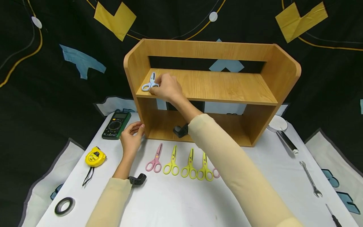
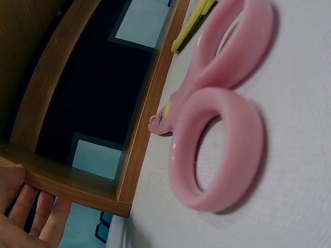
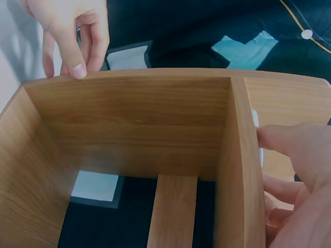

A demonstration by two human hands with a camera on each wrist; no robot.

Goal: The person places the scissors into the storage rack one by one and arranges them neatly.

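On the upper board of a wooden shelf (image 1: 215, 85), pale blue scissors (image 1: 152, 79) lie near the left end, blades pointing back. My right hand (image 1: 168, 88) pinches one of their handle loops; in the right wrist view the thumb of this hand (image 3: 305, 170) is at the board's front edge. My left hand (image 1: 131, 137) rests against the shelf's left side panel, thumb at its front edge and fingers along its outer face. Before the shelf lie pink scissors (image 1: 154, 160), yellow scissors (image 1: 171, 162) and more yellow pairs. My right sleeve hides most of another pink pair (image 1: 216, 173).
Left on the white table (image 1: 170, 201) are a green multimeter (image 1: 115, 125), a yellow tape measure (image 1: 95, 157) and a black tape roll (image 1: 64, 206). Along the right side lie a magnifying glass (image 1: 278, 123), a black-handled tool (image 1: 287, 142), a wrench (image 1: 310, 179) and a screwdriver (image 1: 334, 217).
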